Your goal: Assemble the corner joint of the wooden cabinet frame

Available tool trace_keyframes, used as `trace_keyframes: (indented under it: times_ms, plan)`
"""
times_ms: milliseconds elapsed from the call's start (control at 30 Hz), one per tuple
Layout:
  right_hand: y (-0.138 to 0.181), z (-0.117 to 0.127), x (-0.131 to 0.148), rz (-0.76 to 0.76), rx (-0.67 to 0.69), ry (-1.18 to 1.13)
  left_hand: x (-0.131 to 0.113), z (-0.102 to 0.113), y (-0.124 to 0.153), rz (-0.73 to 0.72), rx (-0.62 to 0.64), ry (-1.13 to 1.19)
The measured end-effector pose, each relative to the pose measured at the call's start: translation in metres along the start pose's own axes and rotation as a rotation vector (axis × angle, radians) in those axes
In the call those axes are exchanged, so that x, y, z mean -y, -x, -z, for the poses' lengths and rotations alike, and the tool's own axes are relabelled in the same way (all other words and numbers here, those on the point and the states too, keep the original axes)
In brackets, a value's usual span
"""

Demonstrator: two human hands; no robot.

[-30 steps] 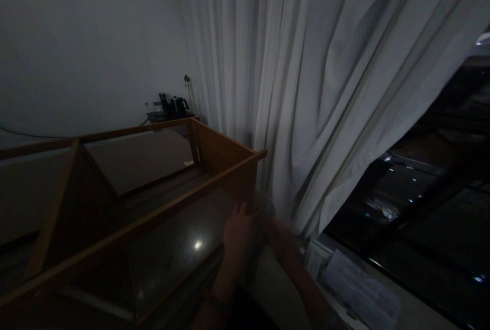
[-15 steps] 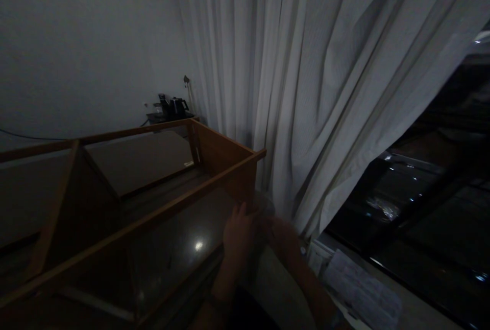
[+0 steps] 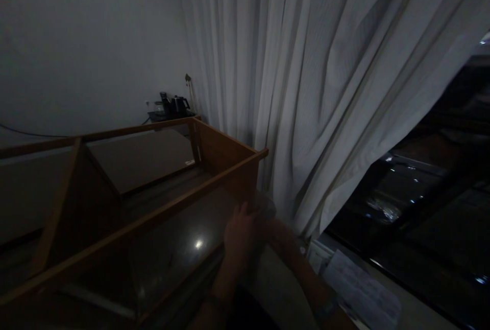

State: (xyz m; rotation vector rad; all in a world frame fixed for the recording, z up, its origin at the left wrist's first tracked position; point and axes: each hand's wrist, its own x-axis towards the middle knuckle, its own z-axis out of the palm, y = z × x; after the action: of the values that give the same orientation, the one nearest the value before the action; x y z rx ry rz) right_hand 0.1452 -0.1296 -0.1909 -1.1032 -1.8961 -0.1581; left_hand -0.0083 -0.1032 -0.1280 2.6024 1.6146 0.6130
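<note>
A wooden cabinet frame [image 3: 214, 179] with a glass pane [image 3: 179, 248] in its near side reaches across from the left. By the lower part of its right end is my left hand [image 3: 241, 228], fingers bent, against the pane's edge. My right hand [image 3: 278, 234] meets it from the right, its fingers closed and dim. A pale, see-through bundle [image 3: 267, 205] shows just behind the fingers, perhaps plastic wrap. Darkness and blur hide what lies between my fingertips.
A long white curtain [image 3: 283, 90] hangs right behind the cabinet's end. At right are a dark glass window [image 3: 421, 207] and a pale printed sheet or box [image 3: 362, 289] low down. A black kettle [image 3: 179, 103] stands on a small table beyond.
My right hand has shifted slightly down and closer to my left hand. The left hand stays nearly in place, and the view has moved a little.
</note>
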Motion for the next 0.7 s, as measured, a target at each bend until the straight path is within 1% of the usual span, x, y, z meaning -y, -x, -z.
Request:
trace_keyframes:
  times_ms: [133, 233, 400, 533, 700]
  plan:
    - [-0.005, 0.0, 0.019, -0.189, -0.121, -0.119, -0.001, 0.002, 0.001, -0.011, -0.014, 0.012]
    - [-0.006, -0.001, 0.027, -0.332, -0.137, -0.17, -0.001, 0.004, 0.001, -0.011, -0.01, 0.009]
    - [-0.007, -0.006, 0.031, -0.548, -0.146, -0.249, -0.001, 0.003, 0.0, -0.009, 0.009, 0.017]
    - [-0.009, -0.011, 0.035, -0.644, -0.176, -0.319, -0.001, 0.001, 0.0, -0.011, -0.019, 0.005]
    - [-0.011, -0.014, 0.037, -0.696, -0.194, -0.351, -0.002, 0.004, 0.001, -0.015, -0.01, 0.025]
